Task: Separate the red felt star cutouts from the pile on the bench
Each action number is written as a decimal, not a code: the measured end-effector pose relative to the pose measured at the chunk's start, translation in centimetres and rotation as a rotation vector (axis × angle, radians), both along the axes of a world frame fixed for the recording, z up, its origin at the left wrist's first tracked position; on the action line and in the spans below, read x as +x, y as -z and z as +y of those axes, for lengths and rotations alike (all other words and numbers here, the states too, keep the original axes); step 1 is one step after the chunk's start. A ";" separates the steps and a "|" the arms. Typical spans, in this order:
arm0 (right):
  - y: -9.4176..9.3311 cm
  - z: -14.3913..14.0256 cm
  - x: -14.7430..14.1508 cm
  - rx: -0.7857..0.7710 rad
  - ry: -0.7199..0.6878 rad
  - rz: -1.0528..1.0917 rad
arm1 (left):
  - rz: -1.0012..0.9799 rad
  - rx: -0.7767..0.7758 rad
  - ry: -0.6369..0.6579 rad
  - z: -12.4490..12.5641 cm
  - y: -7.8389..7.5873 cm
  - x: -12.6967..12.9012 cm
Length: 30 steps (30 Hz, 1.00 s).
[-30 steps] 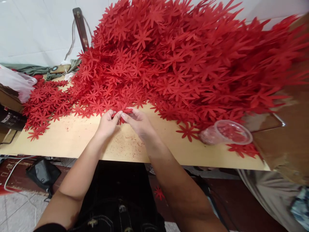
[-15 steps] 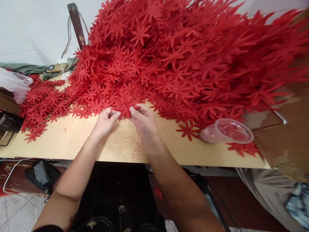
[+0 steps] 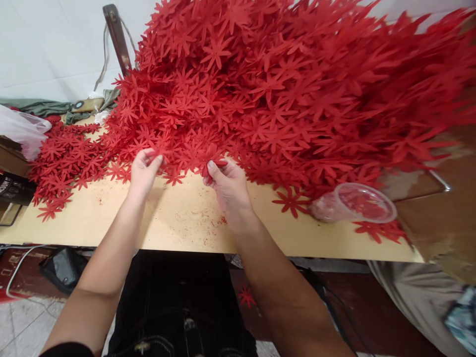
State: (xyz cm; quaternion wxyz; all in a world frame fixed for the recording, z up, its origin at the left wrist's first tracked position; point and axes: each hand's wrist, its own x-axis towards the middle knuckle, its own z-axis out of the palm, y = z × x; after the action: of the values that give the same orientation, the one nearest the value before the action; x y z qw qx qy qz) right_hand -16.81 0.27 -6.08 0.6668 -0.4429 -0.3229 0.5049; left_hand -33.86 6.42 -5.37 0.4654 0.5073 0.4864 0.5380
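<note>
Head view, left to right. Plastic bag (image 3: 22,131), contents unclear, lies at the table's (image 3: 111,218) far left edge beside loose red flowers. Left hand (image 3: 143,171) pinches one flower (image 3: 158,151) at the near edge of the pile (image 3: 282,89). Right hand (image 3: 228,183), well apart from the left, grips a small bunch of flowers (image 3: 213,158) between thumb and fingers at the pile's front. Clear cup (image 3: 353,203) lies on its side on the table, right of the hands, holding small red pieces; cut flowers lie just beside it.
</note>
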 end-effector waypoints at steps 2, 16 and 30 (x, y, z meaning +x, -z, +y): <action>-0.1 0.1 0.0 -0.010 -0.002 -0.039 | 0.107 0.119 -0.189 1.4 0.0 -1.2; -0.3 -0.4 -0.4 0.116 -0.327 -0.285 | -0.220 -0.144 0.177 -4.2 -0.3 3.7; -3.2 5.6 -0.1 0.138 -0.050 -0.535 | -0.176 -0.118 0.064 -3.4 -1.0 2.8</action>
State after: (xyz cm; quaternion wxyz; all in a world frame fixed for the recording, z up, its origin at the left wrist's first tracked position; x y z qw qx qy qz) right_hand -16.95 5.91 -2.88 0.5738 -0.5058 -0.5319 0.3633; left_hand -31.04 3.07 -4.38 0.5524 0.4448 0.4581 0.5358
